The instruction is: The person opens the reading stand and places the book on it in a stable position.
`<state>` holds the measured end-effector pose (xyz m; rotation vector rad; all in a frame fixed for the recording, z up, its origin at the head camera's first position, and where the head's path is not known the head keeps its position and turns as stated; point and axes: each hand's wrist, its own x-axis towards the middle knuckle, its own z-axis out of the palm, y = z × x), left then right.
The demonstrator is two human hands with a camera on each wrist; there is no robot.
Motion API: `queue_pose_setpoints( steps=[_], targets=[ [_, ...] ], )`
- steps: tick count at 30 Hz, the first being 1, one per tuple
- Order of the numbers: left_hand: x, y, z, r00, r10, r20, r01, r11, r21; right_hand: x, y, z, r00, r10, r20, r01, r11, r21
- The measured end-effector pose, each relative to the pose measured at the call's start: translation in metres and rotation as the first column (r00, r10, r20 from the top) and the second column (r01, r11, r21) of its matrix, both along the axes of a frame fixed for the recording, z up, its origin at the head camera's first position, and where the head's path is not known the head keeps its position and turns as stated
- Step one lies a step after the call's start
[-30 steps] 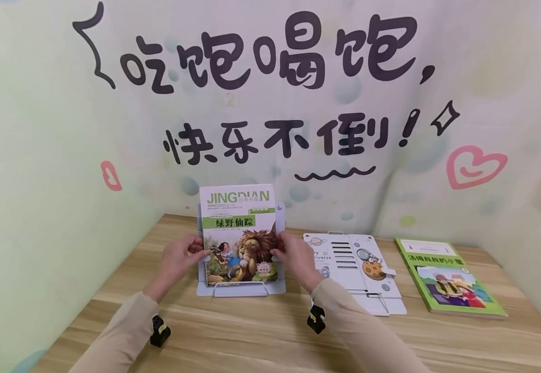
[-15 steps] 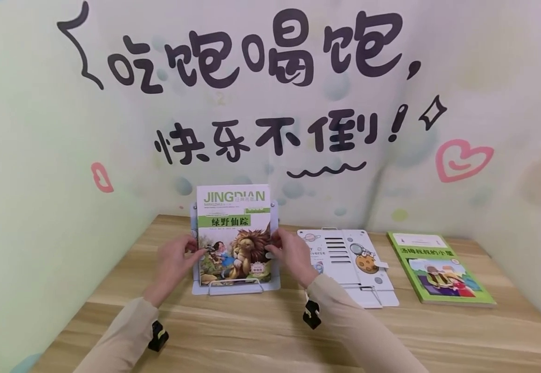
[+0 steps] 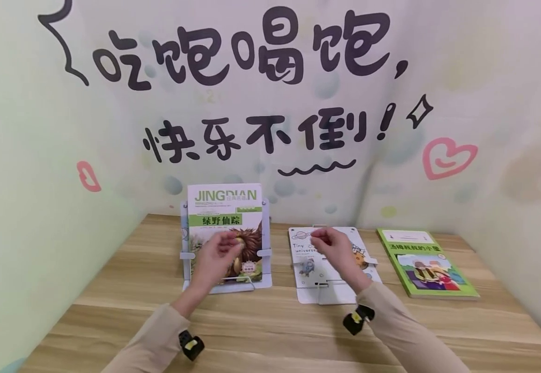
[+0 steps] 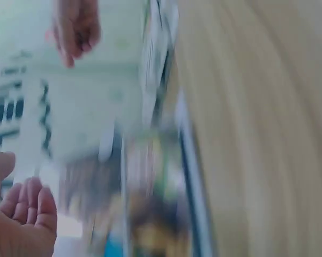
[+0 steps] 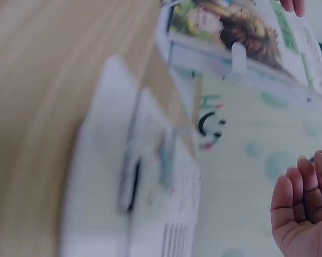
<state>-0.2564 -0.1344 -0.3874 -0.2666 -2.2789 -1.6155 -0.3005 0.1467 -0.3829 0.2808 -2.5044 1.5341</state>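
Observation:
A book with a lion and a girl on its cover [image 3: 223, 202] leans upright in a pale book stand [image 3: 266, 274]. The stand's left side clip [image 3: 187, 255] and right side clip [image 3: 264, 253] lie over the book's edges, and a wire rest runs across its foot. My left hand [image 3: 211, 261] is in front of the cover, hiding part of the picture, with fingers loosely bent and nothing in them. My right hand [image 3: 340, 254], also holding nothing, hovers over a second, white book stand [image 3: 305, 295] that lies folded on the table; the right wrist view shows its fingers [image 5: 305, 187] loosely curled.
A green-edged book [image 3: 430, 264] lies face up on the wooden table [image 3: 270, 336], to the right of the white stand. Behind the table hangs a printed wall cloth [image 3: 233, 109] with large dark characters. The left wrist view is blurred.
Both hands have come off the sides of the lion book and moved right, the right hand to over the white stand. The side clips now show. The head view has shifted slightly right.

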Motion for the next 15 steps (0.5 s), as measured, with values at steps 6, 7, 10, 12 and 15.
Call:
queue_pose_setpoints(
  steps=[6, 7, 10, 12, 15],
  targets=[
    [0.009, 0.060, -0.012, 0.975, -0.184, 0.127, 0.178, 0.982, 0.055, 0.016, 0.065, -0.021, 0.996, -0.066, 0.066, 0.061, 0.995, 0.075],
    [0.009, 0.067, -0.016, 0.968, -0.208, 0.141, 0.203, 0.978, 0.052, 0.019, 0.074, -0.024, 0.994, -0.070, 0.080, 0.063, 0.994, 0.092],
    [0.006, 0.086, -0.027, 0.946, -0.266, 0.185, 0.265, 0.964, 0.029, 0.029, 0.098, -0.030, 0.990, -0.079, 0.115, 0.060, 0.985, 0.159],
    [0.001, 0.097, -0.039, 0.932, -0.293, 0.214, 0.294, 0.955, 0.028, 0.035, 0.110, -0.034, 0.986, -0.081, 0.145, 0.052, 0.979, 0.196],
    [0.000, 0.113, -0.048, 0.911, -0.323, 0.257, 0.326, 0.945, 0.033, 0.042, 0.122, -0.038, 0.980, -0.071, 0.188, 0.027, 0.973, 0.228]
  ],
)
